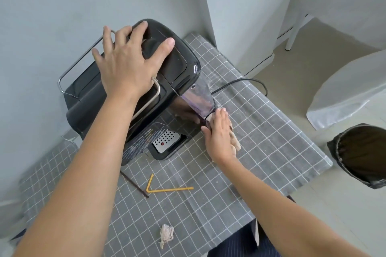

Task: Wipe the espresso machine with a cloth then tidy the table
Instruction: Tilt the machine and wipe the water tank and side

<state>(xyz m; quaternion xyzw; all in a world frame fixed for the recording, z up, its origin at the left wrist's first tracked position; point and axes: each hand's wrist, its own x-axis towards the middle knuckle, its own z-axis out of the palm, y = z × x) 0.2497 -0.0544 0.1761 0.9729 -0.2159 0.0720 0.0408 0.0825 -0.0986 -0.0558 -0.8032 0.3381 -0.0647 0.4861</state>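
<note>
Nearest the lens, two bare forearms reached out over a grey checked tablecloth (261,131). Close to the near edge lay a crumpled tissue (166,233), and beyond it a bent yellow straw (167,189) beside a thin dark stick (133,183).

Further back, the black espresso machine (181,64) stood at the far left of the table, against the wall. The left hand (127,62) lay spread flat on its top, fingers straight, steadying it without gripping. The right hand (219,133), fingers extended, pressed a beige cloth (235,142) against the machine's right side, low down by the clear water tank (198,100).

A black power cord (240,81) trailed across the table behind that tank, and a dark bin (363,152) sat on the floor to the right.

As I judged it, a hard sideways wipe could knock the tank loose or drag the cord. If the steadying palm lifted, the machine could slide on the loose fabric.
</note>
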